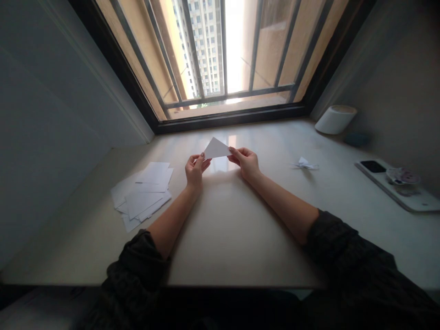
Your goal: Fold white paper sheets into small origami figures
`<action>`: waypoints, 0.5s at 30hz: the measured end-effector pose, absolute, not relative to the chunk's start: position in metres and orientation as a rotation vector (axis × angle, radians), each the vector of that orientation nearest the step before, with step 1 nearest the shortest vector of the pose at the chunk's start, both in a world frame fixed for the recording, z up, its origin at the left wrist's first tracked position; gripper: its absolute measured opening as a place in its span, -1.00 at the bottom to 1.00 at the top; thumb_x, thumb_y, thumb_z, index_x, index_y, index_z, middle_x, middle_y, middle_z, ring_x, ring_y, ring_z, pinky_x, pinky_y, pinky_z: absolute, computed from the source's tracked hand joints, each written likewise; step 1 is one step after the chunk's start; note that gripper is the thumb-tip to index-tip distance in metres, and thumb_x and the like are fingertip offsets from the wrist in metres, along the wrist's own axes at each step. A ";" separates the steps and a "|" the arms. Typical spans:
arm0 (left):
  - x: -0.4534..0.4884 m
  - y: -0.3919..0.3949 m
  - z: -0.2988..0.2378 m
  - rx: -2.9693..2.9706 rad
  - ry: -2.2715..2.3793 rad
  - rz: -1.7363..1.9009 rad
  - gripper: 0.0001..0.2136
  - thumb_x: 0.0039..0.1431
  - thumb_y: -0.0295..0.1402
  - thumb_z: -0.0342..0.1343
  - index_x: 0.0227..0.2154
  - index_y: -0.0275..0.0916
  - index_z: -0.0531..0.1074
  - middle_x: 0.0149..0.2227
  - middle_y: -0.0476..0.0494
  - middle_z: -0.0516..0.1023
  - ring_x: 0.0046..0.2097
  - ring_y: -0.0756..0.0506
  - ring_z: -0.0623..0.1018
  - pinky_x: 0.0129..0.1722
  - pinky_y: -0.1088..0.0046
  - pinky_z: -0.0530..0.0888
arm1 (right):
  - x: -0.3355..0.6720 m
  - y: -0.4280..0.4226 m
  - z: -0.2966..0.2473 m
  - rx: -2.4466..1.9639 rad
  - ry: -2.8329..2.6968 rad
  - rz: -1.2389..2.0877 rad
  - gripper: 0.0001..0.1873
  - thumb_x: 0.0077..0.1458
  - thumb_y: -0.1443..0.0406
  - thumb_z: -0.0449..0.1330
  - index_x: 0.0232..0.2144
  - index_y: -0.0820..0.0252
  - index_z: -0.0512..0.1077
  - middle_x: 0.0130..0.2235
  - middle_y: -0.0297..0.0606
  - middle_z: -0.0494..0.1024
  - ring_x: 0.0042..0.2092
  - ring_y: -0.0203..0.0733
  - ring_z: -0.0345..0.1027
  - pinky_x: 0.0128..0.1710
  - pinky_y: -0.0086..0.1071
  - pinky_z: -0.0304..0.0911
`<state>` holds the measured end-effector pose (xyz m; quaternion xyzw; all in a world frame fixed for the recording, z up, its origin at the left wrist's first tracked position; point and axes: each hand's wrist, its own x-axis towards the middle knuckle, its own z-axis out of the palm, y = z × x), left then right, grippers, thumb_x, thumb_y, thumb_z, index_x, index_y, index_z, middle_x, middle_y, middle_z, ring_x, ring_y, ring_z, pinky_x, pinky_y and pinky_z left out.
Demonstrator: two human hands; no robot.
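A white sheet of paper folded into a triangle (217, 148) is held up above the pale tabletop, its peak pointing away from me. My left hand (195, 169) pinches its left corner between thumb and fingers. At the opposite corner, my right hand (245, 161) grips the paper the same way. To the left of my left forearm lies a loose, overlapping pile of white paper sheets (144, 198). A small folded white paper piece (304, 163) with pointed ends rests on the surface to the right of my right hand.
A barred window (223, 68) rises behind the pale tabletop (220, 243). On the right lie a phone (395, 185) with a round attachment on its back, a white cylindrical object (335, 120) and a dark, blurred item (356, 139). Walls close in both sides.
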<state>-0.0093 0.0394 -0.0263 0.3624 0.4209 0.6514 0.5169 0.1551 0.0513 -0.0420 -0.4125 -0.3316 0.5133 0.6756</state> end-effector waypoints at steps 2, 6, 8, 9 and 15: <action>-0.009 0.039 -0.027 0.912 1.028 1.570 -0.70 -0.02 -0.23 0.29 -0.28 -0.23 0.37 -0.37 -0.08 0.58 -0.31 -0.08 0.63 -0.14 0.33 0.50 | 0.156 0.051 -0.042 -0.950 -0.767 1.123 -0.55 -0.27 0.00 0.43 -0.52 0.17 0.38 -0.50 -0.29 0.57 -0.40 -0.21 0.52 -0.24 -0.28 0.49; -0.010 0.037 -0.029 1.095 1.057 1.528 -0.56 0.00 -0.27 0.27 -0.02 -0.19 0.41 -0.34 -0.08 0.59 -0.33 -0.07 0.61 -0.22 0.40 0.50 | 0.156 0.049 -0.040 -0.977 -0.819 1.028 -0.52 -0.26 -0.04 0.41 -0.51 0.14 0.32 -0.55 -0.37 0.50 -0.45 -0.22 0.50 -0.33 -0.30 0.48; -0.010 0.036 -0.030 1.179 1.077 1.493 -0.54 0.00 -0.27 0.27 0.02 -0.18 0.44 -0.32 -0.08 0.59 -0.31 -0.07 0.60 -0.28 0.46 0.50 | 0.155 0.048 -0.038 -0.985 -0.884 0.975 -0.52 -0.23 -0.05 0.39 -0.50 0.12 0.29 -0.56 -0.39 0.49 -0.47 -0.22 0.49 -0.37 -0.32 0.46; -0.011 0.036 -0.031 1.198 1.093 1.481 -0.54 0.00 -0.26 0.27 0.01 -0.18 0.46 -0.30 -0.08 0.59 -0.30 -0.06 0.59 -0.30 0.49 0.49 | 0.155 0.047 -0.037 -0.990 -0.924 0.956 -0.52 -0.22 -0.06 0.37 -0.50 0.11 0.29 -0.55 -0.39 0.50 -0.47 -0.22 0.49 -0.38 -0.33 0.45; -0.010 0.042 -0.035 1.111 1.136 1.493 -0.52 -0.10 -0.19 0.36 -0.07 -0.24 0.54 -0.19 -0.15 0.64 -0.18 -0.11 0.59 -0.23 0.46 0.51 | 0.152 0.042 -0.035 -0.991 -1.067 0.974 -0.53 -0.20 -0.08 0.36 -0.52 0.11 0.29 -0.57 -0.40 0.47 -0.46 -0.23 0.48 -0.39 -0.36 0.41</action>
